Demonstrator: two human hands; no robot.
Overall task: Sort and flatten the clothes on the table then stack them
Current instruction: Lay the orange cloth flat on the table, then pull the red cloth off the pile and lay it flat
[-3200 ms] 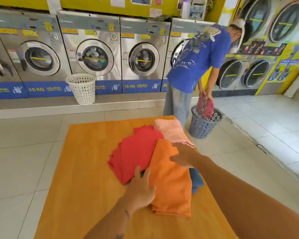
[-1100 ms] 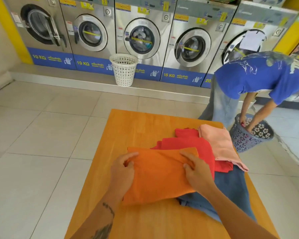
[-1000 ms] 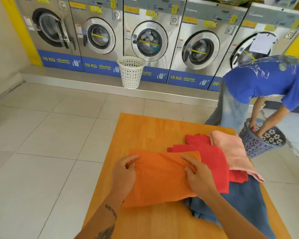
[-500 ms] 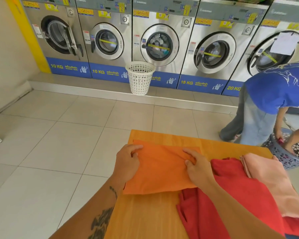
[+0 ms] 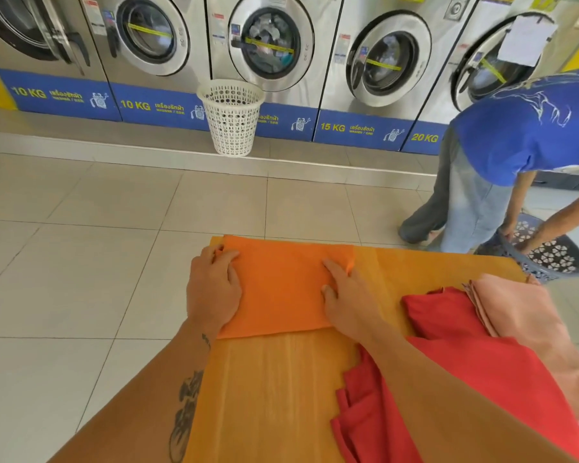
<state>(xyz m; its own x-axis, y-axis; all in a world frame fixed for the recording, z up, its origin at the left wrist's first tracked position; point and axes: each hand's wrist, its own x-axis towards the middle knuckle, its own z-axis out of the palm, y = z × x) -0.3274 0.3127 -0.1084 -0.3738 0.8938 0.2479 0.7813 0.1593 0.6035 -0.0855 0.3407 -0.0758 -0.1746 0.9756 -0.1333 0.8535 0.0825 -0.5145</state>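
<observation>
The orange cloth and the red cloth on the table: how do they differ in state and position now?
The orange cloth lies flat as a neat rectangle at the table's far left corner; the red cloth is rumpled, with loose folds, nearer on the right. The left hand and the right hand rest on the orange cloth; neither hand touches the red one. Both lie on the table.

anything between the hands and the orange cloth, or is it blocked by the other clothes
Nothing visible is in the way. The left hand and right hand both rest directly on the folded orange cloth at the table's far left corner. The red cloth lies apart, to its right.
</observation>
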